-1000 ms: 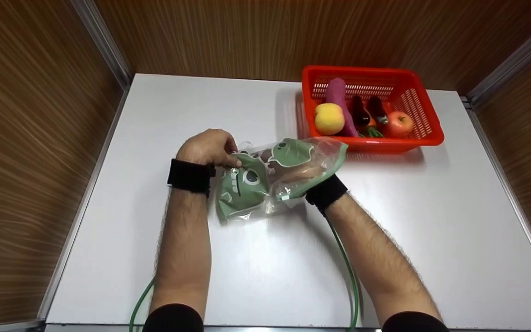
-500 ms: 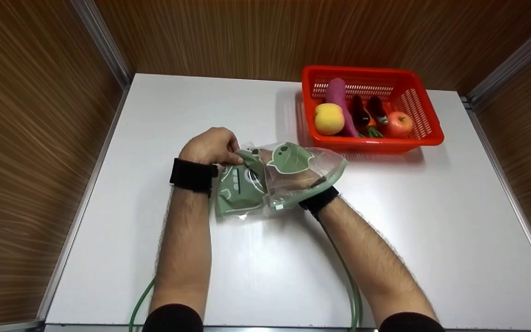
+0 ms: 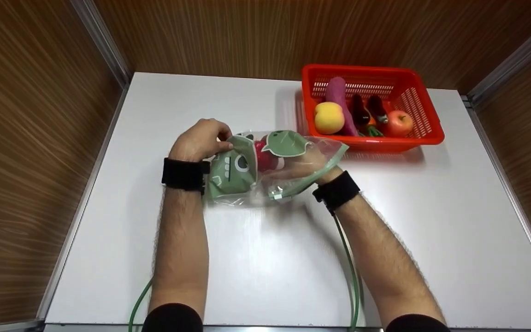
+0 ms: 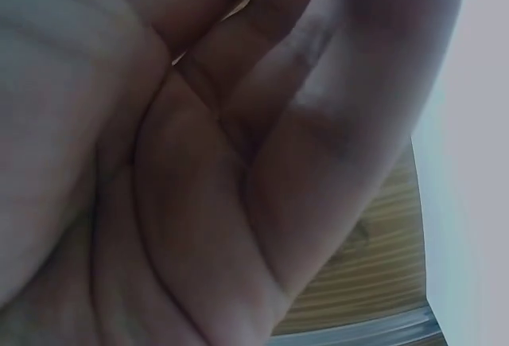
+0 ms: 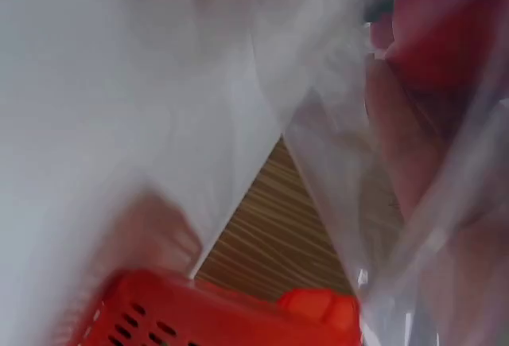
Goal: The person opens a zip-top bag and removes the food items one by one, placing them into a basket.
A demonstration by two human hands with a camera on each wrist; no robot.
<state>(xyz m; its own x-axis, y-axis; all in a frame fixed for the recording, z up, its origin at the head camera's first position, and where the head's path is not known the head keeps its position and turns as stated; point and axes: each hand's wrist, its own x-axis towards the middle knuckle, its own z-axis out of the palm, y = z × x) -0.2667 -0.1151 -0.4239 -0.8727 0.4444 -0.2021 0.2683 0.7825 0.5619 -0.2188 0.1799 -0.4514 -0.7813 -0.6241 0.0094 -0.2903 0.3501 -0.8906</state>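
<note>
A clear zip bag (image 3: 233, 173) printed with green cartoon faces is held over the white table. My left hand (image 3: 197, 140) pinches its left part between thumb and fingers. My right hand (image 3: 312, 159) is inside the bag through the green-edged opening, showing through the clear plastic. Its fingers grip a red, rounded thing (image 3: 265, 157), partly covered by the printed faces. In the right wrist view, the fingers (image 5: 398, 131) lie against this red thing, and a small dark green bit shows beside it. The left wrist view shows mostly my left palm (image 4: 191, 227).
At the back right stands a red basket (image 3: 367, 144). In it lie a yellow peach (image 3: 329, 118), a long purple vegetable (image 3: 337, 94), dark eggplants (image 3: 360, 110) and an apple (image 3: 399, 123). A green cable (image 3: 352, 276) trails from the right wrist. Wood-grain walls (image 3: 224, 41) enclose the table.
My right hand has pushed leftward in the bag, then drawn back right. The red thing now shows through the plastic at its fingers. My left hand has moved slightly up and left with the bag.
</note>
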